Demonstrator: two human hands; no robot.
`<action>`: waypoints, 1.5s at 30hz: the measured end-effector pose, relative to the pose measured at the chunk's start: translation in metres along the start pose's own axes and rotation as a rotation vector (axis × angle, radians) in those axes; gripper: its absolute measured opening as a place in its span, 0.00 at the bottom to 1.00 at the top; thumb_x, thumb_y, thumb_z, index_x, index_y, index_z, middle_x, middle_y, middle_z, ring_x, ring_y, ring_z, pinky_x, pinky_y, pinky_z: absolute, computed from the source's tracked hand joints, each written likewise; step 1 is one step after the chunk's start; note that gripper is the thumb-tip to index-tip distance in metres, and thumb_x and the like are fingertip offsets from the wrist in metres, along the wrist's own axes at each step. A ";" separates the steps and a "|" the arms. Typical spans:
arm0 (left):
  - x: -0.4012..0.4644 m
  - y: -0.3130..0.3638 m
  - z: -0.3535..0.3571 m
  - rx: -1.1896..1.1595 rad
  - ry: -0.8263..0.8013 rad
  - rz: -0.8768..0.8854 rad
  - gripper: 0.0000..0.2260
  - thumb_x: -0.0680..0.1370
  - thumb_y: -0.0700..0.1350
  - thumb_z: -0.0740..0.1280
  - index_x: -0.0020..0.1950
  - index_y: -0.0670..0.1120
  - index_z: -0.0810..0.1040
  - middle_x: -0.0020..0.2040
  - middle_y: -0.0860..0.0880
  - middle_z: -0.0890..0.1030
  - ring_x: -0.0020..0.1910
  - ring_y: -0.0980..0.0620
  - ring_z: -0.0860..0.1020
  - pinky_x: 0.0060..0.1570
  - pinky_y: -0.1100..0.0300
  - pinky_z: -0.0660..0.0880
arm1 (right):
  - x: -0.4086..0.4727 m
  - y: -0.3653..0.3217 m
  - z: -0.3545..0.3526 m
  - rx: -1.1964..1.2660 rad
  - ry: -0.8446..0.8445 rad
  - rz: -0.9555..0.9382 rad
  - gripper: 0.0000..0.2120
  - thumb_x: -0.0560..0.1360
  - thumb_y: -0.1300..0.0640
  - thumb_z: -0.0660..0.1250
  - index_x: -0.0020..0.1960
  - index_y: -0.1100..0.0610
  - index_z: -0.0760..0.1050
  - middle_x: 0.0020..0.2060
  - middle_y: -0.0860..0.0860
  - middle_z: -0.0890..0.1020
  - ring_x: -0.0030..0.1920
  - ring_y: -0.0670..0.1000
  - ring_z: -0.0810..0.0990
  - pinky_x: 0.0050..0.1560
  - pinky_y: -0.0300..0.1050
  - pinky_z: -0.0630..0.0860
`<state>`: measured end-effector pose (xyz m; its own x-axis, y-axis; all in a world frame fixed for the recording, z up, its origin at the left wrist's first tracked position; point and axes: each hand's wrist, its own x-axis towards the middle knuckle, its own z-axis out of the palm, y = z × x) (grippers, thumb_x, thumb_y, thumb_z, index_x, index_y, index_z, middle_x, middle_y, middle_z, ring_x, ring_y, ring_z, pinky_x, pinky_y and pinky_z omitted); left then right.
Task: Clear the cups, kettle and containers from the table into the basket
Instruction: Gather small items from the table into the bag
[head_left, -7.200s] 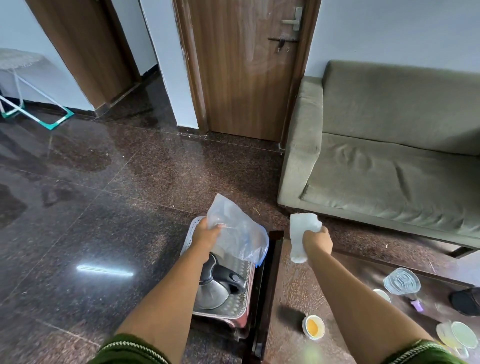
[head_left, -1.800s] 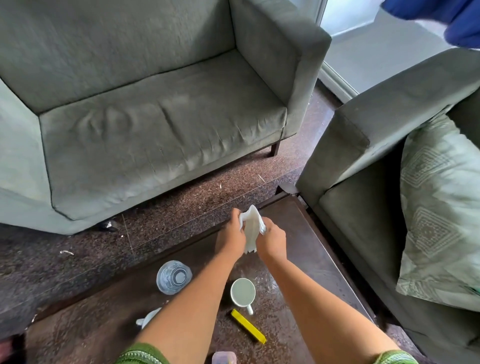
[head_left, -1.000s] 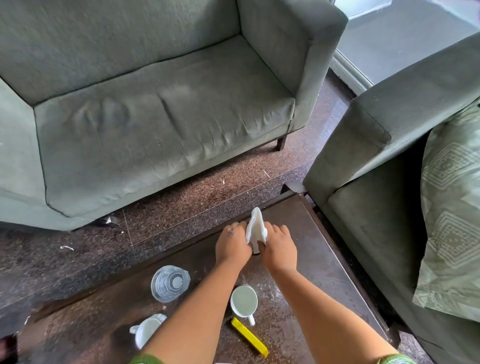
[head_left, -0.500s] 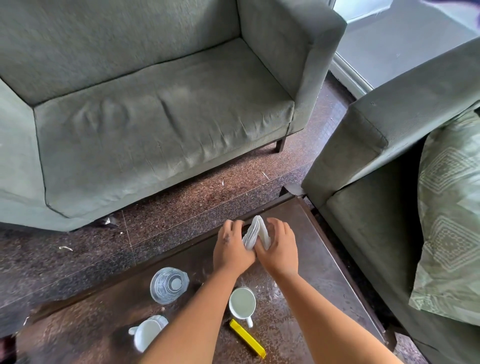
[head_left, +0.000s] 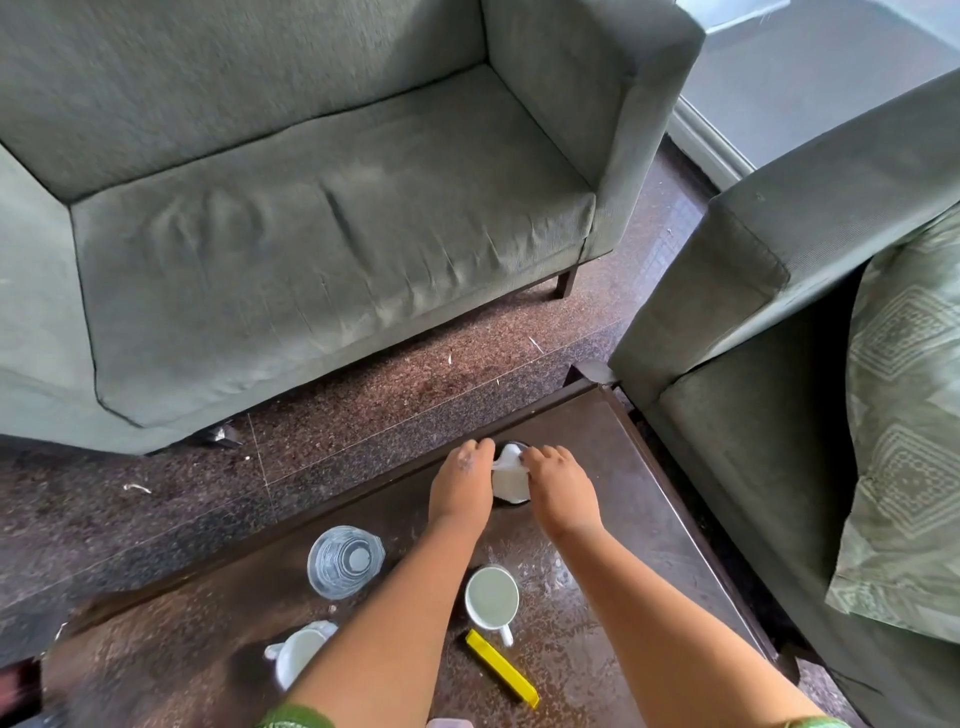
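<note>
I see a clear ribbed plastic container (head_left: 345, 561) at seven o'clock on the dark table (head_left: 649, 525), a white cup (head_left: 492, 597) upright at six, and another white cup (head_left: 298, 649) partly hidden, lower left.

Both hands, left hand (head_left: 462, 486) and right hand (head_left: 561, 486), closed on a white cloth (head_left: 508, 480) near the table (head_left: 649, 525) far edge, possibly over something dark. Nearer: clear cup (head_left: 344, 561), white mug (head_left: 492, 598), second white cup (head_left: 298, 649), yellow strip (head_left: 501, 670). Grey sofa (head_left: 322, 218) beyond.
</note>
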<state>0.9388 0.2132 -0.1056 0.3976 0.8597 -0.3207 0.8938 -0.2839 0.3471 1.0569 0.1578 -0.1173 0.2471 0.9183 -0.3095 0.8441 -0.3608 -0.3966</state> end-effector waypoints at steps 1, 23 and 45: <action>0.001 0.000 0.000 -0.030 0.004 0.003 0.08 0.77 0.39 0.63 0.55 0.45 0.72 0.56 0.45 0.76 0.55 0.45 0.76 0.46 0.54 0.74 | 0.001 -0.001 0.000 0.027 0.029 0.013 0.12 0.76 0.61 0.61 0.59 0.59 0.74 0.53 0.55 0.78 0.57 0.58 0.74 0.50 0.52 0.75; 0.000 -0.009 -0.008 -0.150 -0.105 0.029 0.20 0.73 0.49 0.71 0.61 0.45 0.69 0.60 0.45 0.72 0.59 0.44 0.73 0.53 0.50 0.74 | 0.004 -0.019 -0.010 0.086 0.017 0.175 0.20 0.72 0.60 0.68 0.62 0.57 0.67 0.59 0.56 0.71 0.60 0.59 0.71 0.55 0.54 0.75; -0.028 -0.017 0.001 -0.529 -0.221 -0.387 0.30 0.73 0.46 0.69 0.73 0.51 0.64 0.65 0.49 0.75 0.65 0.47 0.72 0.60 0.53 0.73 | -0.010 -0.021 -0.010 0.312 -0.063 0.355 0.28 0.71 0.66 0.60 0.71 0.56 0.66 0.61 0.60 0.73 0.58 0.62 0.76 0.54 0.49 0.74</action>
<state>0.9127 0.1930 -0.1036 0.1536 0.7349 -0.6605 0.7808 0.3194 0.5369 1.0417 0.1579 -0.0978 0.4572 0.7211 -0.5206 0.5274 -0.6911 -0.4942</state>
